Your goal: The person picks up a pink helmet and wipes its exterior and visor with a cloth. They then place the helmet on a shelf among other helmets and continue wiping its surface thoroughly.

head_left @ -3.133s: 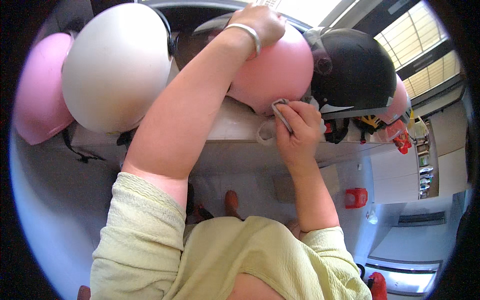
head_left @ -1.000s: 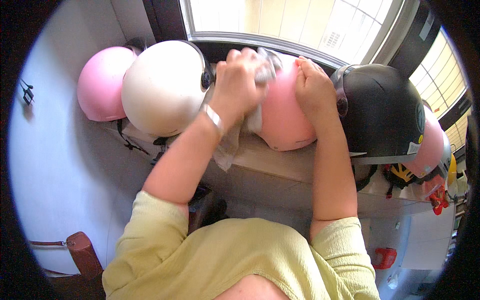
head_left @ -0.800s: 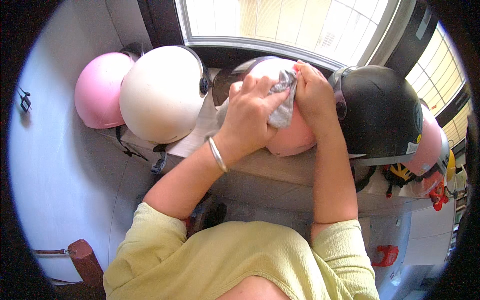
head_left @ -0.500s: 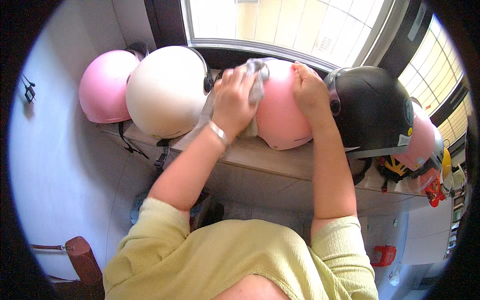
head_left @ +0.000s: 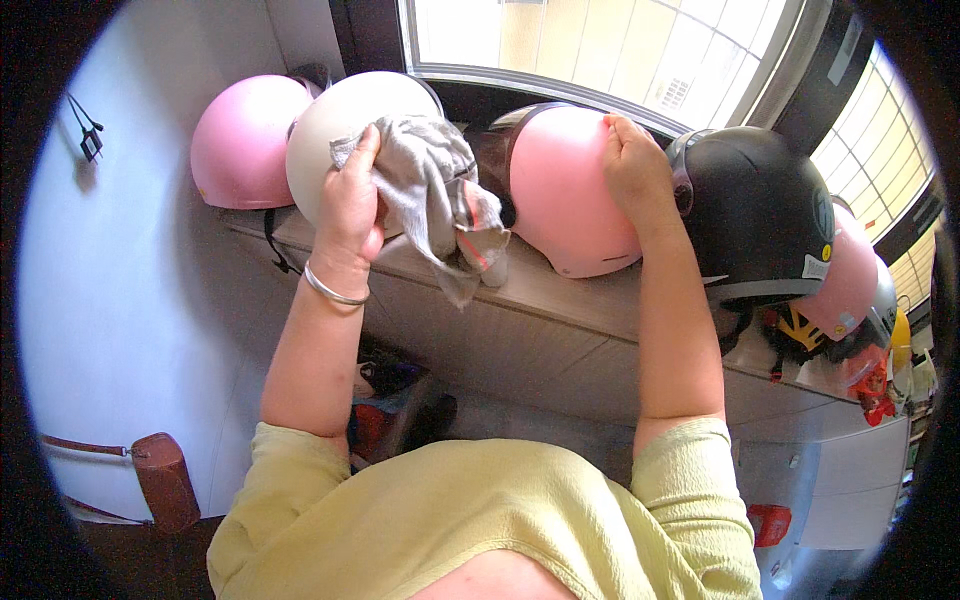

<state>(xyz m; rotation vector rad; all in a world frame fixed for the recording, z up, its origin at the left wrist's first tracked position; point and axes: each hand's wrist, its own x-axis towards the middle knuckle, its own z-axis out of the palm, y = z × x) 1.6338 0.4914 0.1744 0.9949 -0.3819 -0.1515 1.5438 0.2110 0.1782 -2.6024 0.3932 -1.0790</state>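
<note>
My left hand (head_left: 352, 200) is closed round a grey cloth (head_left: 432, 180) with reddish stripes. The cloth hangs loose from the fingers, in front of the white helmet (head_left: 335, 110) and partly hiding it. Off to the right, a salmon-pink helmet (head_left: 565, 195) rests on the wooden ledge (head_left: 560, 300). My right hand (head_left: 638, 170) grips the upper right side of this helmet, its fingers bent over the far edge. A black helmet (head_left: 755, 210) stands just right of that hand.
Another pink helmet (head_left: 245, 145) sits at the ledge's left end. Further right come one more pink helmet (head_left: 850, 275) and a red bag (head_left: 875, 395). Behind the row is a window (head_left: 590, 50). A brown bag (head_left: 165, 480) is at lower left.
My left hand has come off the salmon-pink helmet and moved left with the cloth, which now hangs unfolded. My right hand stays on the helmet.
</note>
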